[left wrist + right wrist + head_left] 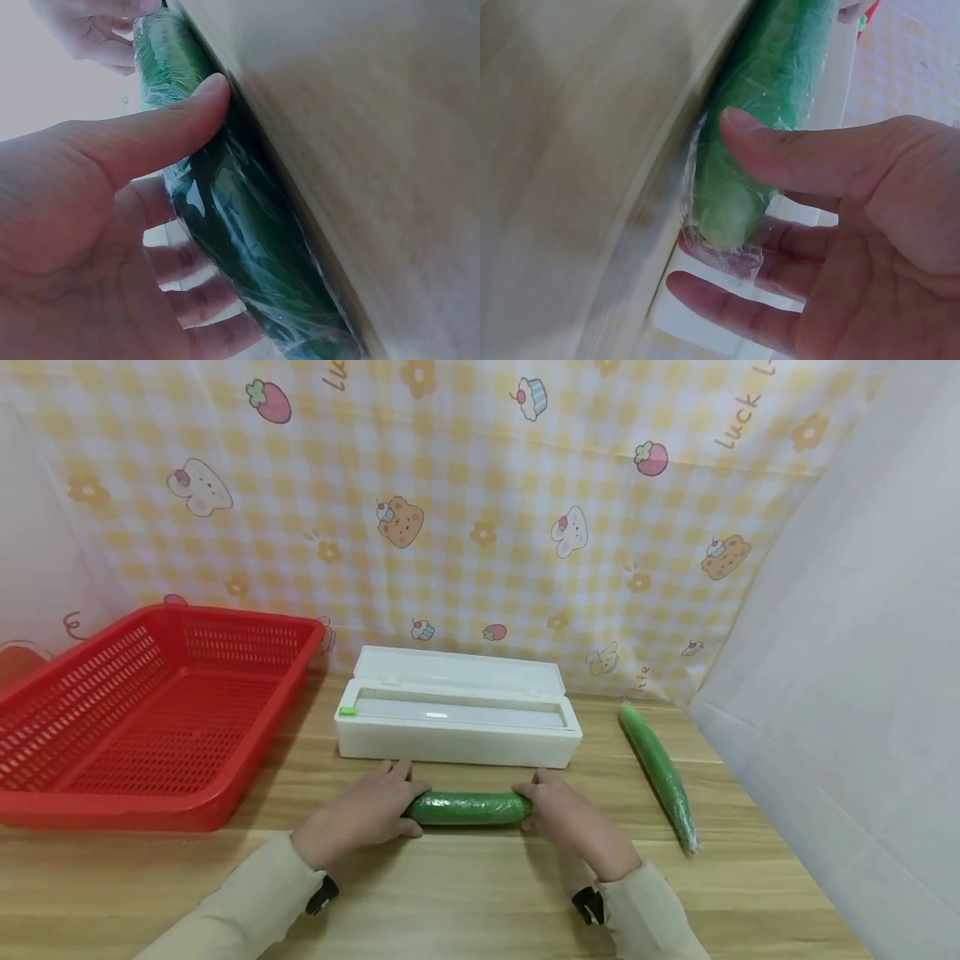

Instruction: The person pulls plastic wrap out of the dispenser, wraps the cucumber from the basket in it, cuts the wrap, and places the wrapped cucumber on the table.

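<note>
A green cucumber [471, 808] wrapped in clear film lies crosswise on the wooden table. My left hand [367, 814] grips its left end, the thumb over the near side and the fingers behind it, as the left wrist view shows. At the other end my right hand [573, 827] holds it between thumb and fingers. In the right wrist view, loose film [739, 262] bunches past the cucumber's tip. Just behind both hands stands a white cling film box [457, 742], lid raised, with a green slider [347, 711] at its left.
A red plastic basket [217, 797] stands at the left. To the right, a second film-wrapped cucumber [660, 766] lies at a slant on the table [442, 902]. A checked cloth [480, 585] hangs behind, and a white sheet [847, 693] borders the right side.
</note>
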